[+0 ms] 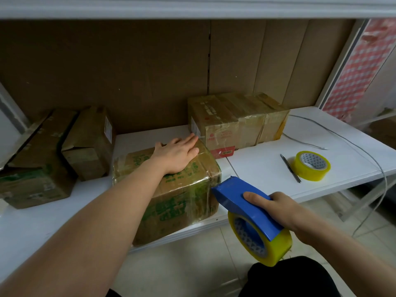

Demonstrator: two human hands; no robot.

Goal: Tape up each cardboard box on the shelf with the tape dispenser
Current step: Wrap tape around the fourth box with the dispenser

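Observation:
A cardboard box with green print, wrapped in shiny clear tape, sits at the front edge of the white shelf. My left hand lies flat on its top, fingers straight. My right hand grips the blue tape dispenser with its yellowish tape roll, just off the box's right side; a strip of clear tape runs from the dispenser's blade to the box's corner. A taped box with red print stands behind. Two boxes with loose flaps stand at the left.
A spare roll of yellowish tape and a pen lie on the shelf to the right. A thin grey cable loops over the right end. Brown cardboard lines the shelf's back; another shelf board runs overhead.

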